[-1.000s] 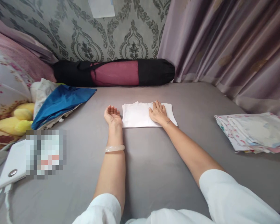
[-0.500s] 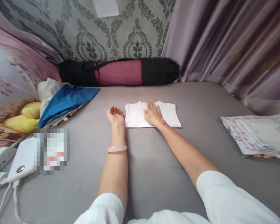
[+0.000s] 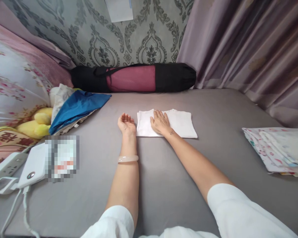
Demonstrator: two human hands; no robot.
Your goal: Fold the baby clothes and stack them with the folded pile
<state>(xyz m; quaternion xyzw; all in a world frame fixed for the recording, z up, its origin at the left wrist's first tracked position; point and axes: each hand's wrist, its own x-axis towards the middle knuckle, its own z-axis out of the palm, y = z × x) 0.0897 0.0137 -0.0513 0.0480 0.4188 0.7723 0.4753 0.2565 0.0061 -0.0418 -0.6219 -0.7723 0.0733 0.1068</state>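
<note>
While right hand (image 3: 159,123) presses white cloth (image 3: 181,125), long axis crosswise

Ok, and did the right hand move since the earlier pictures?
Yes, it slid left across the folded white cloth. The right hand is now nearer the cloth's left edge and the left hand.
</note>
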